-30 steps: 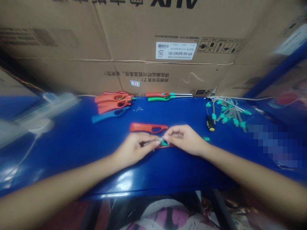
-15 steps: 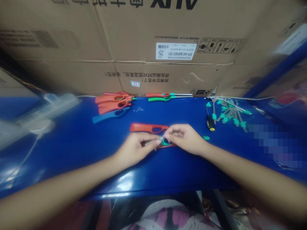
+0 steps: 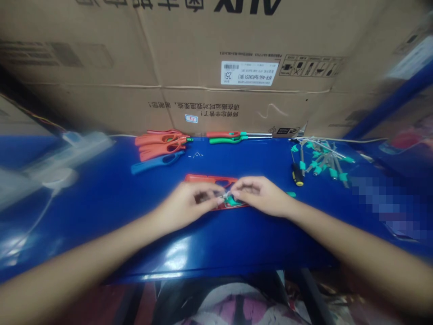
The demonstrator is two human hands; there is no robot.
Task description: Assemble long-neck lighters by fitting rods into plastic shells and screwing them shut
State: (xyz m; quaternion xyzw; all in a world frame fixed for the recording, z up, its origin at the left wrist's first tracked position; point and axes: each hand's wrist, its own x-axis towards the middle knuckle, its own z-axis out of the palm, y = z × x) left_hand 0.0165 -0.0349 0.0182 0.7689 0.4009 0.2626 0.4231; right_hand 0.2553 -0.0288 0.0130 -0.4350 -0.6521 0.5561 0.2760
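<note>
My left hand (image 3: 192, 201) is closed, thumb and fingers pinched at a small pale part that is too small to name. Opposite it, my right hand (image 3: 259, 195) is also closed, its fingertips at the same spot; what they grip is hidden. Beneath both hands lies an open red lighter handle half (image 3: 216, 207) with a green trigger piece (image 3: 233, 201) and a thin wire in it. Just behind, partly covered by my fingers, is another red handle half (image 3: 199, 178) with a finger opening.
Red handle shells (image 3: 158, 146) and a blue shell (image 3: 157, 162) lie back left. Two assembled lighters (image 3: 237, 137) rest by the cardboard box (image 3: 189, 97). Back right are a screwdriver (image 3: 297, 175) and metal tubes with green ends (image 3: 324, 158). Small metal pins (image 3: 196, 155) and a power strip (image 3: 81, 151) lie left.
My left hand has shifted slightly, its fingers now covering part of the rear red shell. A dark patch between the fingertips no longer shows. My right hand has hardly moved.
</note>
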